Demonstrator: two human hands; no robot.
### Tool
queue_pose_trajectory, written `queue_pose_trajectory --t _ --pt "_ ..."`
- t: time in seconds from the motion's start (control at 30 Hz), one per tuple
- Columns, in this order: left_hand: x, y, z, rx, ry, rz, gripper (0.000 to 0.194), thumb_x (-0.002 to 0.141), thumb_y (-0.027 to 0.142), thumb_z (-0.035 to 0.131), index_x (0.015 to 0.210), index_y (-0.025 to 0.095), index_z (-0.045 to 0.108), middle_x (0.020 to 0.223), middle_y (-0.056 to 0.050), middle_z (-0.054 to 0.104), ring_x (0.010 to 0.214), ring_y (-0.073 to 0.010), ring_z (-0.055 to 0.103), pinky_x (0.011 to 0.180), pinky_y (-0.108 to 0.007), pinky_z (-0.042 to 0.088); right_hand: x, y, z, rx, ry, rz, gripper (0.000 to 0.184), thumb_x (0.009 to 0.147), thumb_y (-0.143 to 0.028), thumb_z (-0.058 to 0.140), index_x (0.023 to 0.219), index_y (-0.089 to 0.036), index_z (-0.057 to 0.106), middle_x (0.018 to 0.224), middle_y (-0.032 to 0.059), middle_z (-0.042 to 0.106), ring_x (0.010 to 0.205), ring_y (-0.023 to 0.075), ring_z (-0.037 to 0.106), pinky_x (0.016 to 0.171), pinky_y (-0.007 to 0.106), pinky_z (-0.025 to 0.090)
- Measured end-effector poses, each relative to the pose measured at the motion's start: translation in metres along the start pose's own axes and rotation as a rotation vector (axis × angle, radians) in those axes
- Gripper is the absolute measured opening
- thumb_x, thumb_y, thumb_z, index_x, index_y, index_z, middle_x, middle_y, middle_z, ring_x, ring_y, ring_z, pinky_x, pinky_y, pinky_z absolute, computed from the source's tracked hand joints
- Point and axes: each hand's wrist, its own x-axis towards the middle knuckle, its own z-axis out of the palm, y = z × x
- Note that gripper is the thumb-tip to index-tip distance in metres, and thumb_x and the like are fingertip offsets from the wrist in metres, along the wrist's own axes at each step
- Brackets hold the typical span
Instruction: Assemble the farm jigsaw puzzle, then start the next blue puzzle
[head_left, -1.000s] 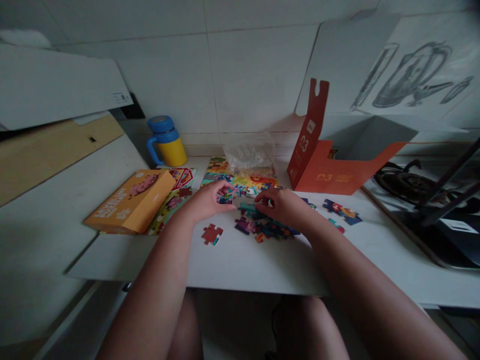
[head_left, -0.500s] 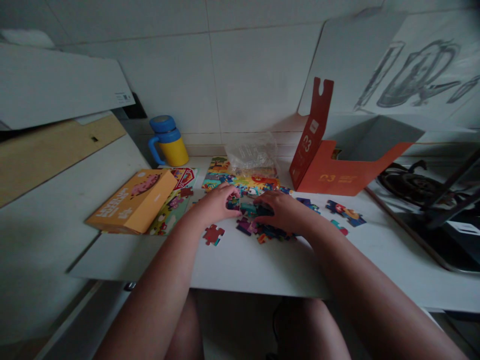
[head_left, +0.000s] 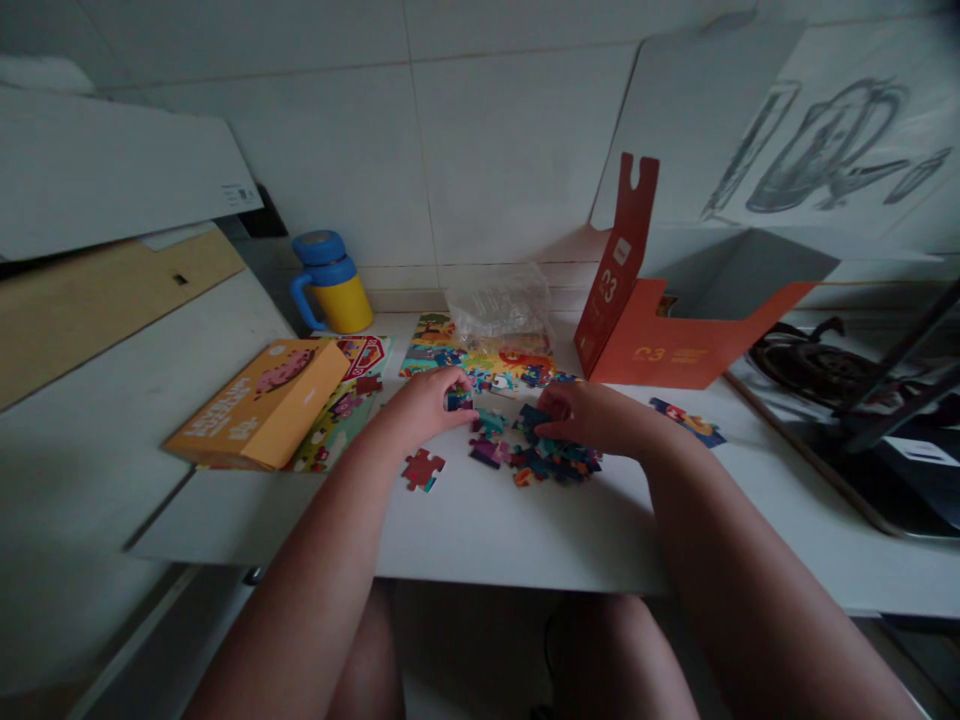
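Observation:
My left hand is curled, thumb and fingers around a dark puzzle piece with some green on it. My right hand pinches a dark blue puzzle piece at the upper edge of a loose heap of puzzle pieces. Purple, teal and orange pieces show in the heap, several overlapping. A red puzzle piece lies apart, below my left hand. Behind both hands is a colourful animal puzzle picture, partly covered by a clear plastic bag.
A yellow box rests on a green picture sheet at left, before a blue and yellow mug. An open orange box stands at back right. Joined pieces lie near a black stand.
My right hand has shifted right and its fingers have closed on a dark blue piece, uncovering more of the heap. My left hand stays curled around its piece. The view has shifted slightly.

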Motion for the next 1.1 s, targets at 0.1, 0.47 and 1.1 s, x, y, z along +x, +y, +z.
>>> queue_pose_trajectory --t 0.1,0.47,1.1 --pt "0.0 -0.005 -0.01 0.008 0.125 -0.076 0.031 0.086 0.044 0.084 0.105 0.026 0.068 0.102 -0.002 0.077 0.093 -0.0231 0.071 0.079 -0.032 0.052 -0.003 0.003 -0.006 -0.004 -0.008 0.026 0.02 0.093 -0.043 0.072 0.099 -0.023 0.072 0.089 0.0046 0.078 0.071 0.0191 0.066 0.062 0.03 0.04" --pt "0.003 -0.031 -0.025 0.02 0.425 -0.352 0.035 0.082 0.052 0.083 0.099 0.025 0.068 0.098 -0.005 0.079 0.095 -0.0252 0.074 0.082 -0.035 0.056 0.009 0.002 0.008 0.059 0.097 0.095 0.018 0.093 -0.041 0.072 0.096 -0.024 0.078 0.08 0.0033 0.078 0.068 0.0186 0.068 0.061 0.029 0.042" --pt "-0.039 -0.026 -0.059 0.007 -0.378 -0.351 0.036 0.061 0.048 0.087 0.085 0.028 0.071 0.08 0.002 0.073 0.072 -0.0211 0.064 0.056 -0.029 0.039 0.021 0.009 0.008 0.134 0.375 0.22 0.026 0.096 -0.039 0.062 0.102 -0.02 0.079 0.084 0.0043 0.078 0.068 0.0173 0.063 0.063 0.029 0.04"
